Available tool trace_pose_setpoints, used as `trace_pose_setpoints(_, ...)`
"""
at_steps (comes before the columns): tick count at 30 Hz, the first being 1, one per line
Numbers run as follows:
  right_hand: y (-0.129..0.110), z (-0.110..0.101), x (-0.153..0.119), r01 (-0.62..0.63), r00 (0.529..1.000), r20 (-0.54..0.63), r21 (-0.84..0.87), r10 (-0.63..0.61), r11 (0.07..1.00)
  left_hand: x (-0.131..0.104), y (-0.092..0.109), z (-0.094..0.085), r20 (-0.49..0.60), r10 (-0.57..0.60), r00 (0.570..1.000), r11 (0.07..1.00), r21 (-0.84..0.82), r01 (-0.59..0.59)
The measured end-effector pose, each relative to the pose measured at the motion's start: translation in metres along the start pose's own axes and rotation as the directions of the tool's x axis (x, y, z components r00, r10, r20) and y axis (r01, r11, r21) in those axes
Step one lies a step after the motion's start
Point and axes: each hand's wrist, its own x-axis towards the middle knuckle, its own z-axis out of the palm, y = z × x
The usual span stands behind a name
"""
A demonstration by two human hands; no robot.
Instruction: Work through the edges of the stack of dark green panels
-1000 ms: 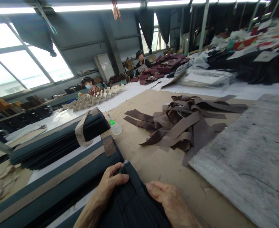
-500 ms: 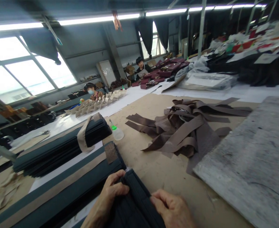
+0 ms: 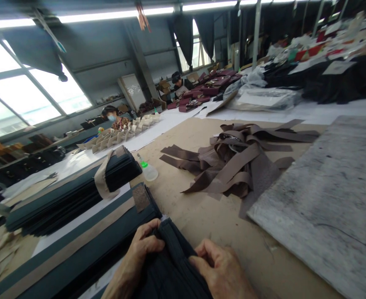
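A bundle of dark fabric pieces [image 3: 173, 261] stands at the bottom centre, its layers edge-up. My left hand [image 3: 139, 253] is closed round its left side, thumb bent over the top edges. At its right edge my right hand [image 3: 217, 265] pinches the dark fabric between thumb and fingers. Left of the bundle lies a stack of long dark green strips [image 3: 108, 241] with a beige band and a brown patch on top. Behind it is a second dark stack [image 3: 77, 191] with a loose beige strip [image 3: 101, 178] curling over its side.
A clear bottle with a green cap [image 3: 150, 171] stands behind the stacks. Brown strips [image 3: 233, 166] lie tangled on the table [image 3: 176, 199]. A grey board [image 3: 329, 187] is at the right. Two people sit at the far left side, near beige pieces and maroon items [image 3: 214, 85].
The view has shifted slightly, so the surroundings appear a little further left and up. Both hands still hold the dark bundle, with little change in grip.
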Motion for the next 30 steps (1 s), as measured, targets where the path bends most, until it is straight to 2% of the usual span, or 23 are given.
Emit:
trace_pose_setpoints(9,-0.005,-0.002,-0.003,-0.063,0.995,0.082,0.082,0.056,0.995,-0.001,0.002,0.003,-0.019,0.028,0.999,1.000,0.004,-0.028)
trace_pose_setpoints(15,-0.005,0.000,0.000,-0.117,0.991,0.100,0.270,0.093,0.956,-0.001,0.000,0.001,-0.038,0.020,0.999,1.000,0.004,-0.020)
trace_pose_setpoints(21,-0.005,-0.004,0.000,-0.253,0.958,0.203,0.272,0.202,0.928,0.000,-0.001,0.000,-0.040,0.001,0.999,1.000,-0.012,-0.001)
trace_pose_setpoints(26,-0.014,-0.011,-0.002,-0.296,0.944,0.252,0.360,0.213,0.885,0.002,-0.001,-0.001,0.002,0.042,0.999,0.999,0.011,-0.042)
trace_pose_setpoints(30,-0.020,-0.012,-0.003,-0.305,0.941,0.260,0.364,0.218,0.880,0.003,0.000,-0.001,-0.008,0.030,1.000,1.000,-0.004,-0.031)
